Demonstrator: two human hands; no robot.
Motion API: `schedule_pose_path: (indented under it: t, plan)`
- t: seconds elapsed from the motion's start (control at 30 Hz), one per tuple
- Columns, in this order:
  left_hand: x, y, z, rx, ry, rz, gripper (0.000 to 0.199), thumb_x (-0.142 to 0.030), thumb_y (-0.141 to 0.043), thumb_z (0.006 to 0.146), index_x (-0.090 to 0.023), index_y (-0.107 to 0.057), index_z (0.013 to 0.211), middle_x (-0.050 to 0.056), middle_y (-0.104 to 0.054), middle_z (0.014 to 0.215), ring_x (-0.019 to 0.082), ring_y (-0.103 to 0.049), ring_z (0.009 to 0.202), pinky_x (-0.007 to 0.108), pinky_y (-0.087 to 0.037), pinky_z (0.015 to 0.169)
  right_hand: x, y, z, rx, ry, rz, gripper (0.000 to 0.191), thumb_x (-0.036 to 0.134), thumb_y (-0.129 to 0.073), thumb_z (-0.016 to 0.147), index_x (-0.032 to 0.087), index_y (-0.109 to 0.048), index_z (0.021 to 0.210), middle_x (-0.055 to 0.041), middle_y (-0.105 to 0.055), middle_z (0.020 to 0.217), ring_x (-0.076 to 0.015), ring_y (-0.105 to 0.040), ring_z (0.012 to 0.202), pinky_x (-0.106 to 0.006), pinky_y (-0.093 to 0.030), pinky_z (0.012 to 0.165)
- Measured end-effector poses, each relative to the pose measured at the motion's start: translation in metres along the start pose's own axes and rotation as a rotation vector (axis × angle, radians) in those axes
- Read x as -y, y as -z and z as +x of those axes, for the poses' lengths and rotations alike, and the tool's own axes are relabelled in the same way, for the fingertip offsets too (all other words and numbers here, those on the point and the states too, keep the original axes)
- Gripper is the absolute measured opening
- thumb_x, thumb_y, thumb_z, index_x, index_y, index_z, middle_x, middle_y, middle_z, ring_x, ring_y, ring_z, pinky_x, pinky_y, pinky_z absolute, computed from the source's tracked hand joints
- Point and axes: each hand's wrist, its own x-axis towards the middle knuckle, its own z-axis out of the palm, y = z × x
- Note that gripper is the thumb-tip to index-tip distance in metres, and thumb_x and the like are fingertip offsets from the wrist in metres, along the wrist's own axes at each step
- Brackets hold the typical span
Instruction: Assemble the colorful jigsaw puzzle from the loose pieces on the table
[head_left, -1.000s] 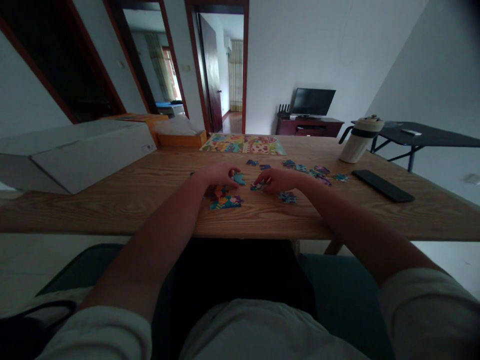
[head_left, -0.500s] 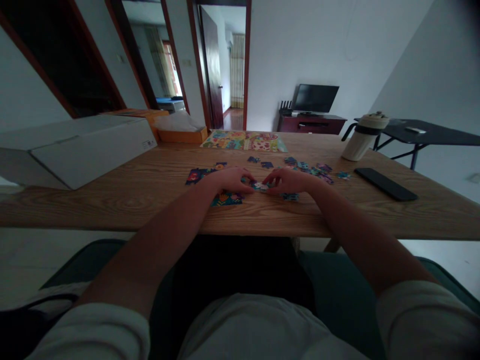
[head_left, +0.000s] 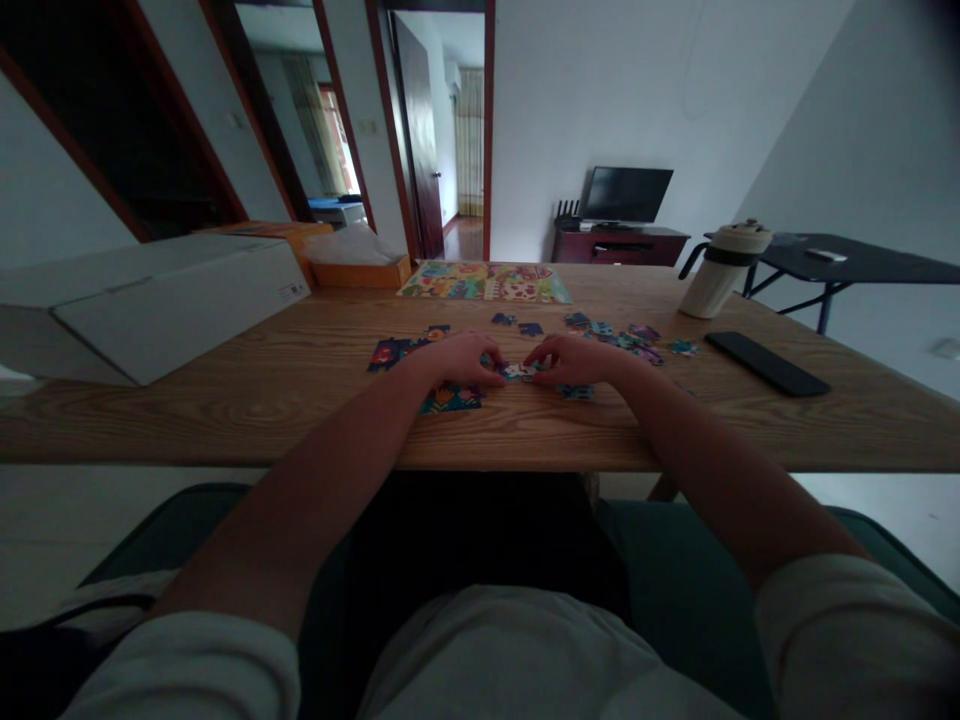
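Between my two hands small jigsaw puzzle pieces (head_left: 519, 371) lie low at the table, pale and teal in colour. My left hand (head_left: 472, 360) grips their left side with thumb and fingers curled. From the right, the bent fingers of my right hand (head_left: 566, 360) pinch the other side. A partly joined dark blue puzzle section (head_left: 388, 352) shows to the left, and a colourful joined part (head_left: 452, 398) sticks out below my left hand, which covers some of it. Beside my right hand lie a few pieces (head_left: 577, 392) and a loose pile (head_left: 643, 342).
On the wooden table (head_left: 225, 400) stand a white box (head_left: 180, 300) and an orange tray (head_left: 360, 273) at left. A colourful printed sheet (head_left: 484, 283) lies at the back. To the right are a black phone-like slab (head_left: 766, 364) and a white tumbler (head_left: 721, 272).
The view has shifted slightly. Both hands stay in nearly the same place, their fingers still on the small pieces between them.
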Motion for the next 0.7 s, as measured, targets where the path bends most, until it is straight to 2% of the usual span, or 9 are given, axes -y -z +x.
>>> schedule_pose_path:
  t: [0.17, 0.33, 0.43, 0.57, 0.63, 0.7]
  plan:
    - [-0.006, 0.001, -0.001, -0.011, 0.009, 0.019, 0.043, -0.057, -0.073, 0.083, -0.025, -0.078, 0.11, 0.007, -0.076, 0.114, 0.027, -0.065, 0.112, 0.034, -0.046, 0.099, 0.004, -0.003, 0.0, 0.007, 0.017, -0.018, 0.041, 0.036, -0.072, 0.087, 0.021, -0.076, 0.125, -0.0115, -0.076, 0.115, -0.0236, -0.071, 0.093, -0.032, -0.054, 0.083]
    - [-0.01, 0.002, -0.001, -0.004, 0.012, 0.0, 0.042, -0.055, -0.072, 0.083, -0.024, -0.079, 0.111, 0.007, -0.076, 0.114, 0.026, -0.068, 0.107, 0.031, -0.049, 0.094, 0.006, -0.006, 0.002, -0.007, 0.015, -0.038, 0.038, 0.044, -0.07, 0.09, 0.022, -0.077, 0.121, -0.0109, -0.076, 0.113, -0.0237, -0.071, 0.092, -0.032, -0.053, 0.084]
    - [0.002, 0.008, -0.002, -0.024, 0.047, -0.044, 0.039, -0.054, -0.067, 0.089, -0.027, -0.079, 0.113, 0.005, -0.077, 0.118, 0.024, -0.068, 0.108, 0.03, -0.049, 0.094, 0.008, -0.007, 0.005, -0.026, 0.01, -0.034, 0.036, 0.048, -0.068, 0.092, 0.022, -0.078, 0.115, -0.0107, -0.076, 0.11, -0.025, -0.071, 0.094, -0.033, -0.053, 0.085]
    - [0.032, 0.022, -0.009, -0.137, 0.25, -0.026, 0.045, -0.053, -0.06, 0.095, -0.027, -0.074, 0.128, 0.005, -0.072, 0.133, 0.025, -0.066, 0.118, 0.029, -0.047, 0.1, 0.011, -0.006, 0.005, -0.031, -0.007, -0.04, 0.039, 0.05, -0.07, 0.091, 0.021, -0.077, 0.116, -0.0123, -0.074, 0.116, -0.0261, -0.07, 0.1, -0.034, -0.053, 0.089]
    - [0.043, 0.026, -0.013, -0.085, 0.311, -0.026, 0.05, -0.053, -0.066, 0.091, -0.027, -0.072, 0.133, 0.005, -0.071, 0.135, 0.025, -0.066, 0.118, 0.029, -0.048, 0.1, 0.011, -0.006, 0.004, -0.029, -0.005, -0.038, 0.039, 0.05, -0.07, 0.091, 0.021, -0.076, 0.117, -0.012, -0.074, 0.119, -0.0259, -0.07, 0.103, -0.034, -0.052, 0.091]
    - [0.047, 0.026, -0.015, 0.004, 0.298, -0.053, 0.058, -0.05, -0.073, 0.084, -0.028, -0.069, 0.137, 0.005, -0.071, 0.135, 0.025, -0.067, 0.118, 0.028, -0.049, 0.098, 0.011, -0.007, 0.004, -0.031, -0.022, -0.028, 0.042, 0.049, -0.07, 0.091, 0.021, -0.075, 0.122, -0.012, -0.073, 0.121, -0.0255, -0.07, 0.103, -0.034, -0.053, 0.091]
